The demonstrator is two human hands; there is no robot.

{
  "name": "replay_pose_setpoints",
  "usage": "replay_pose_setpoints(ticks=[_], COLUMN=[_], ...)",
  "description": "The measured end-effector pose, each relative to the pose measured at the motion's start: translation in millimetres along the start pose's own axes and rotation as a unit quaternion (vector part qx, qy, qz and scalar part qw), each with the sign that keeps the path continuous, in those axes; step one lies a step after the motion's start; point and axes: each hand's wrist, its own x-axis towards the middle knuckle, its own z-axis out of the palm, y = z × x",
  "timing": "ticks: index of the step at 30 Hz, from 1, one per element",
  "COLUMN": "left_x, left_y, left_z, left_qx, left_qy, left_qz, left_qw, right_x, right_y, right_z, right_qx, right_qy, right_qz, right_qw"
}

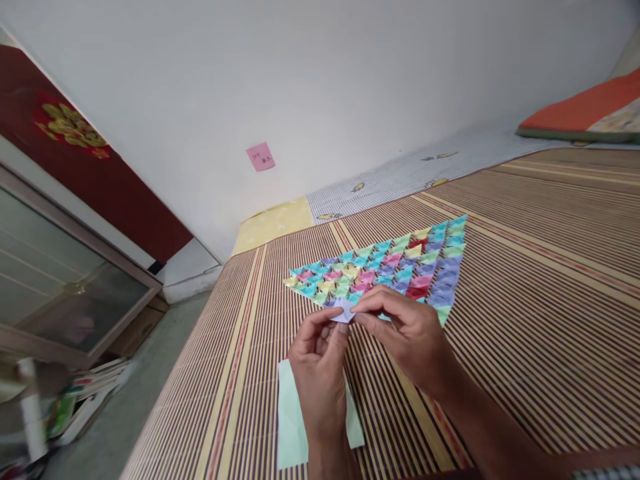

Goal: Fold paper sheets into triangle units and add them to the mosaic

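Note:
Between my two hands is a small, pale lavender piece of folded paper [344,311]. My left hand [321,357] pinches its left side between thumb and fingers. On the other side, the thumb and forefinger of my right hand [407,327] grip its right edge. Just beyond my hands, rows of small folded paper pieces [395,260] in blue, green, pink, yellow, red and purple lie in a large triangle. Part of that triangle's near side is hidden by my hands. A pale green sheet of paper [293,427] lies under my left wrist and forearm.
A striped bamboo mat [225,373] covers the bed. Along the wall runs a patterned cloth [390,183], with folded orange bedding [575,110] at far right. A pink note [261,157] is stuck on the wall. A glass-paned door [65,273] and floor items stand left.

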Motion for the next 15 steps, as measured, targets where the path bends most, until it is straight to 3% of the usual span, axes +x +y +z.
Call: replay_pose_setpoints(ticks=[10, 15], left_x=[0.8, -0.1], left_y=[-0.1, -3.7], left_z=[2.6, 3.3], left_qx=[0.018, 0.012], left_qy=[0.014, 0.024], left_qz=[0.046, 0.033], left_qw=[0.999, 0.999], right_x=[-1.0, -2.7], right_y=[-1.7, 0.4], right_z=[2.1, 5.0], right_qx=[0.07, 0.124], right_qy=[-0.006, -0.004], right_qz=[0.042, 0.086], right_qw=[0.997, 0.989])
